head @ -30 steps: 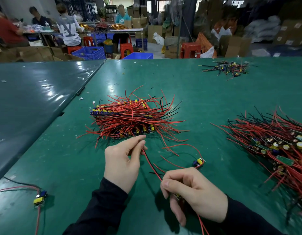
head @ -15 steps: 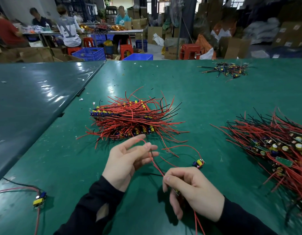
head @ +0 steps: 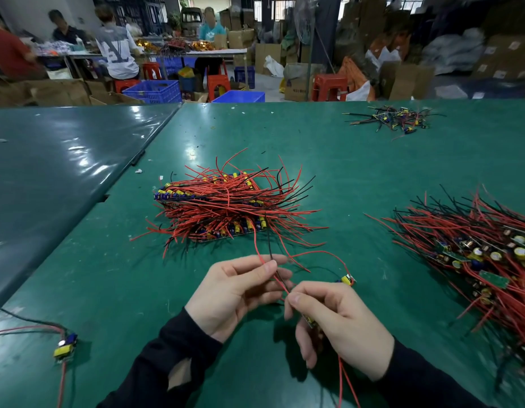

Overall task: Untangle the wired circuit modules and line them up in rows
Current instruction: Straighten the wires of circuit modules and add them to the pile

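Since a second ago the left hand (head: 237, 293) has slid off the red lead it was pinching near the sorted stack, opened for a moment, and now pinches again, thumb against forefinger, on a red lead and a black lead (head: 269, 245) together, both standing up and away from the fingers; the right hand (head: 335, 325) has hardly shifted, its fingers curled round a small module (head: 310, 321) held just above the green table (head: 358, 178); my reading is that the two leads are being drawn straight and paired so the module can join the rows, so this piece looks close to ready for laying down

The sorted stack (head: 226, 207) lies just beyond the hands with its modules in rows under a thatch of red wire; a loose module (head: 347, 280) rests on the table just past the right hand; the tangled heap (head: 476, 254) sits well to the right, and looks like most of the remaining work

The held module is mostly hidden by the right fingers, only a yellowish edge showing; the wires trailing below that hand run out of the bottom of the frame; the tangled heap is cut by the right edge; another single module (head: 65, 346) near the left edge has leads cropped too; the far small pile (head: 394, 117) is too small to sort out
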The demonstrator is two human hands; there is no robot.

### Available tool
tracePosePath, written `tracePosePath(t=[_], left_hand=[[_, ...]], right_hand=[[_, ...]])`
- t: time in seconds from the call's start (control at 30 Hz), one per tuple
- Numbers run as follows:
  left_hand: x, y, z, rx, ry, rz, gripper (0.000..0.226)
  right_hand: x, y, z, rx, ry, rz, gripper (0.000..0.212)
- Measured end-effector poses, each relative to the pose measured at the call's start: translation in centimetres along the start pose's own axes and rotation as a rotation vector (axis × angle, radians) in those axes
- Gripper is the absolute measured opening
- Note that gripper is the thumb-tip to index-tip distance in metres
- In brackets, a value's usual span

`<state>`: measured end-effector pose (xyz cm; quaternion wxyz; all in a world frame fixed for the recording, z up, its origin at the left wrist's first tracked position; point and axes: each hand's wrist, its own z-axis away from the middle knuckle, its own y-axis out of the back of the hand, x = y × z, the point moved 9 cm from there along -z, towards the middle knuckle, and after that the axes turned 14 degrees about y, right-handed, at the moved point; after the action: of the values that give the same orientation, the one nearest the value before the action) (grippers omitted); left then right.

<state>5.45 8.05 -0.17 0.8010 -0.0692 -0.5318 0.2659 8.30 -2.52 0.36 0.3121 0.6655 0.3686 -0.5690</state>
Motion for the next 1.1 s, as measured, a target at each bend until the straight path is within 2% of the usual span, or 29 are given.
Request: tracePosePath(t=[0.13,0.27,0.37,0.5,0.6,0.7,0.93,1.1], left_hand=[[2.3,2.0,0.7,0.260,-0.186,-0.189,0.012],[3.3,3.3,1.3,0.369,-0.254,-0.168,0.013],[3.2,3.3,1.2,0.342,-0.251,-0.110,0.012],[2.9,3.1,0.8,0.221,-0.164,0.068,0.014],[2.9,3.2,0.9,0.185,-0.127,0.088,0.018],[3.3,3.3,1.0,0.192,-0.167,0.075,0.018],[4.8,3.3,2.2,0.310,-0.422,-0.021,0.016],[4.5,3.8,1.9,0.304,-0.357,0.093,0.011]], right_hand=[[0.2,-0.1,0.2,-0.008,0.006,0.054,0.027],[0.2,-0.7,0.2,-0.035,0.020,0.087,0.023],[0.2,-0.7,0.2,-0.042,0.008,0.086,0.025],[0.3,-0.6,0.3,-0.049,-0.036,0.035,0.028],[0.1,-0.8,0.2,-0.066,-0.051,-0.045,0.028],[-0.2,-1.2,0.1,-0.096,-0.033,-0.086,0.024],[-0.6,-1.8,0.0,-0.149,0.017,-0.100,0.021],[-0.5,-2.3,0.3,-0.198,-0.008,-0.160,0.022]])
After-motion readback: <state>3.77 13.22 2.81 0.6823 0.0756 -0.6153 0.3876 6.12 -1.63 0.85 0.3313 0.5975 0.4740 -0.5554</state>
